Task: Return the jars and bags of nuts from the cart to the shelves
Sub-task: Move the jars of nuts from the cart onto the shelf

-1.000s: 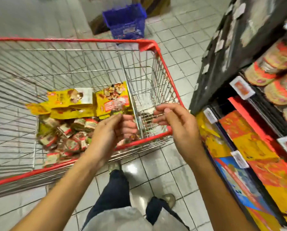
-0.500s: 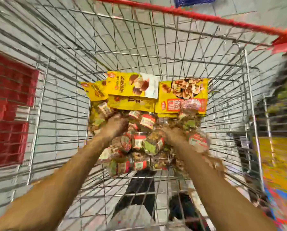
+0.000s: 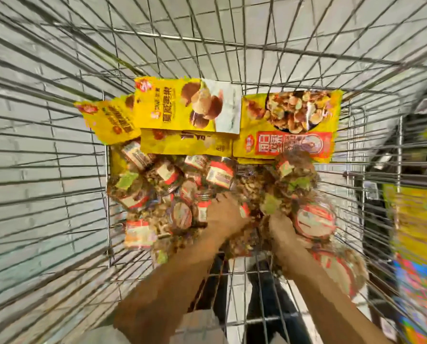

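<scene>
jars: nut jars (image 3: 172, 189), clear with red lids, heaped every way on the near floor of the cart (image 3: 172, 37)
bags: yellow nut bags (image 3: 187, 108) lie flat just behind the heap, by the far wall
left hand: left hand (image 3: 222, 214) sunk in the heap; fingers hidden, can't tell the hold
right hand: right hand (image 3: 280, 227) against a red-lidded jar (image 3: 314, 219); blurred, can't tell if gripped
jar handling: probably rigid, smooth, slippery, some weight; wrap round the body, not the lid
bag handling: probably light, soft, crushable; pinch the top seam
shelves: shelves (image 3: 416, 219) at right edge, blurred
</scene>
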A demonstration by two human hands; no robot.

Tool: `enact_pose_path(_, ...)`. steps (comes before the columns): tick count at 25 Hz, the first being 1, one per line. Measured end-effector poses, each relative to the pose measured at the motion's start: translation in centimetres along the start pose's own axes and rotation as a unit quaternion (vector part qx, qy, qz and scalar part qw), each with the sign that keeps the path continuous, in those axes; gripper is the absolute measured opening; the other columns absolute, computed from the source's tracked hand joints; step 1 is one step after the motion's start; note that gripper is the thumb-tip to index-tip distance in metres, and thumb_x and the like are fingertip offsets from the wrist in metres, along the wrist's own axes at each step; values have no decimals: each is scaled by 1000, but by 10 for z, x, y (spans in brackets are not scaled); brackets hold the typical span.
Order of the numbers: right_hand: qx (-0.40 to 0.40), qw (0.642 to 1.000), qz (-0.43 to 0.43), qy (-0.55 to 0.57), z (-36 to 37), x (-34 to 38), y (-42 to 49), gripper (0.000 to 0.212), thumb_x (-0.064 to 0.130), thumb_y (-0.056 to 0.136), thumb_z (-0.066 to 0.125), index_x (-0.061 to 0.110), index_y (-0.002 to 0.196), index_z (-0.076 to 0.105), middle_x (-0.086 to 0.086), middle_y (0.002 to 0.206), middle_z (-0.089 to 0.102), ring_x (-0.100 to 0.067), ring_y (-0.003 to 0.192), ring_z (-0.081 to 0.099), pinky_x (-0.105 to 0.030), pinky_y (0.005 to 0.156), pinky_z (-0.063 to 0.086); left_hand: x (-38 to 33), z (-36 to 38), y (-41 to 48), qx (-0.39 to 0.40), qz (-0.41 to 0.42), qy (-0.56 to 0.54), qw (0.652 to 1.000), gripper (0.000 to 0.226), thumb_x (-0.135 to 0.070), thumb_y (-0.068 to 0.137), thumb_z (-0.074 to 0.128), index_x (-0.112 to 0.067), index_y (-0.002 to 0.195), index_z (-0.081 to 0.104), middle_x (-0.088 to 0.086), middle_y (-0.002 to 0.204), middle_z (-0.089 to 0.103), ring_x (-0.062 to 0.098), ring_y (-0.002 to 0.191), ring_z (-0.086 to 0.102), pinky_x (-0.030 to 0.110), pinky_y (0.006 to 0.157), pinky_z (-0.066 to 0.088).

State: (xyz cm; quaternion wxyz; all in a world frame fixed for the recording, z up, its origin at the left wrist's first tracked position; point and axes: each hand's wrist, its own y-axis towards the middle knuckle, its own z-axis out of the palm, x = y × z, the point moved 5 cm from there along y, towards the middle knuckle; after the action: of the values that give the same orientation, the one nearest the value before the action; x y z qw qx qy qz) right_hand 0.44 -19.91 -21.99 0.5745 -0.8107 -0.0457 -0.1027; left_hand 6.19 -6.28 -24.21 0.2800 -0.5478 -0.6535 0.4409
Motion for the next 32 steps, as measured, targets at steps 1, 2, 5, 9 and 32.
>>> enact_pose_path(1,-3,999,17,36,1,0,-1,37,23,100,36,-5,111,58,-18,97,64,-36,95,59,-48,90,50,3,-4,-6,19,2,-74,997,89,-60,80,59,0,139,29,18,138,43,33,125,44,41,102,38)
enact_pose_path(2,31,995,41,89,5,4,-3,41,30,101,35,-3,107,59,-15,87,66,-36,88,62,-43,79,54,8,-12,-9,31,6,-183,983,86,-60,79,60,-1,137,35,15,135,48,31,123,47,40,102,40)
enact_pose_path(5,132,966,59,212,27,22,-16,57,51,98,25,8,103,62,-7,77,70,-20,69,65,-26,60,53,19,-34,-39,-13,40,-445,894,53,-47,85,59,-10,123,51,2,113,65,22,110,60,32,95,46)
enact_pose_path(9,180,963,-34,197,53,57,-30,53,56,95,25,24,92,66,2,79,75,-12,71,72,-30,67,57,28,-64,-64,-5,150,-444,883,34,-49,88,46,-29,115,45,-24,97,59,-26,82,53,-7,72,36)
enact_pose_path(32,154,892,-195,378,-39,101,-128,65,63,92,20,21,97,69,-4,78,75,-21,70,71,-41,69,56,41,-160,-88,-64,179,-535,823,69,-54,60,65,-13,114,58,12,97,72,24,81,69,42,82,55)
